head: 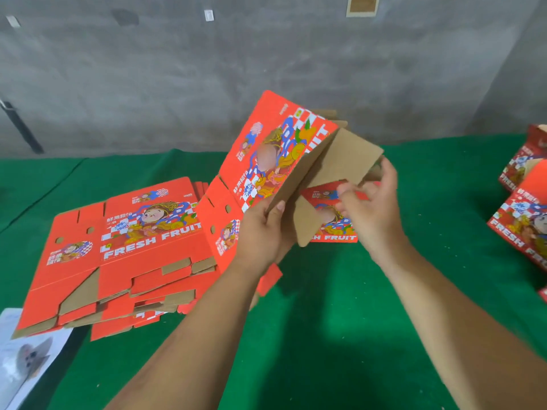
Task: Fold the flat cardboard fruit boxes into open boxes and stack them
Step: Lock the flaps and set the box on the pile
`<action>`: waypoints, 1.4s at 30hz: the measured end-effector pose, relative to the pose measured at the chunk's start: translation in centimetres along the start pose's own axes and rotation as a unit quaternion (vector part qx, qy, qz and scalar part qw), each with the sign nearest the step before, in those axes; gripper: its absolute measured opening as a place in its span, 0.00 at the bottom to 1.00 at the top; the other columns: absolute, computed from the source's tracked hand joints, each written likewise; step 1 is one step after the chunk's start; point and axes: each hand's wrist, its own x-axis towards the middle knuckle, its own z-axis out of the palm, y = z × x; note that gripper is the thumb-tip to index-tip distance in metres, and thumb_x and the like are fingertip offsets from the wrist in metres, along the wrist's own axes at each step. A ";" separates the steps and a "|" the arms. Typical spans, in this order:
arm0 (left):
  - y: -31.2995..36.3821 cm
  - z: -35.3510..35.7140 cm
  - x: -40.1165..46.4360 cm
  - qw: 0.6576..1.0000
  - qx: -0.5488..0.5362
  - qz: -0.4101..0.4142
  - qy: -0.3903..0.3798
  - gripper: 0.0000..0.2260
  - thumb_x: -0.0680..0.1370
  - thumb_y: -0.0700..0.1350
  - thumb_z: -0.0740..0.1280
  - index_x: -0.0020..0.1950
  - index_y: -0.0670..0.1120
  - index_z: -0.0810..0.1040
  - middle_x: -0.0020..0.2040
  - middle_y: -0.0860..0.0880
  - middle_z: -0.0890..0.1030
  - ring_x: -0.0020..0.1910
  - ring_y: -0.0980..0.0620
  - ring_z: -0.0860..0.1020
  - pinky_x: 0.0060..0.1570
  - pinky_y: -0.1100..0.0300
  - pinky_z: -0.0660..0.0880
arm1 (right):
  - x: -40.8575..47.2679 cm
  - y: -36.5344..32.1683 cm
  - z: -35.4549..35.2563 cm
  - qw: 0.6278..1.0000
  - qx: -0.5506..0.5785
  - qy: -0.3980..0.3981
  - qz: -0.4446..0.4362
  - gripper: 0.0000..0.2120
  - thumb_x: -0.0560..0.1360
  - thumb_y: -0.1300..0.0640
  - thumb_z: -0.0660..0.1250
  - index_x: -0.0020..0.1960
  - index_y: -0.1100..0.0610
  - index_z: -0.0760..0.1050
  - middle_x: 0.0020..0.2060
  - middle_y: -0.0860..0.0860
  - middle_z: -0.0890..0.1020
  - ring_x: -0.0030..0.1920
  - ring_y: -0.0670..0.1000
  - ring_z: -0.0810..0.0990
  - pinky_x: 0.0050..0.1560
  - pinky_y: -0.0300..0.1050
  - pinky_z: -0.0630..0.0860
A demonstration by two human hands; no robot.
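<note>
A person stands at a table covered in green cloth (340, 291), both bare forearms reaching forward over it. The left hand (263, 232) grips a half-opened red cardboard fruit box (266, 149) near its lower edge, thumb laid on the brown inner face and the fingers wrapped behind the printed side, so the box is held up off the cloth and tilted, its printed panel facing left and up. The right hand (370, 202) is at the box's open end, fingers curled around the edge of a plain brown flap (346, 155) that stands out from the box; the fingertips are blurred, so how tightly they pinch cannot be told, though the hand is clearly closed on the flap. A second brown flap (305, 223) hangs down between the two hands. Left of the held box lies a stack of flat boxes (124, 247), red with "FRESH FRUIT" lettering and a cartoon figure, fanned slightly so that several lower edges show. Another flat printed piece (328, 214) lies on the cloth just behind the hands, partly hidden by them. At the right edge of the view stand folded boxes (524, 214), cut off by the frame. A white printed sheet (23, 359) lies at the near left corner under the flat stack's edge. Behind the table is a grey concrete wall (207, 69)
</note>
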 end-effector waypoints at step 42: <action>-4.2 -0.9 -2.3 0.984 0.151 0.062 0.069 0.13 0.82 0.48 0.61 0.60 0.49 0.83 0.57 0.51 0.83 0.60 0.52 0.78 0.63 0.54 0.71 | 2.7 6.7 -6.3 0.956 -0.206 0.176 0.109 0.15 0.72 0.59 0.60 0.57 0.49 0.74 0.41 0.49 0.78 0.43 0.59 0.80 0.45 0.52 0.77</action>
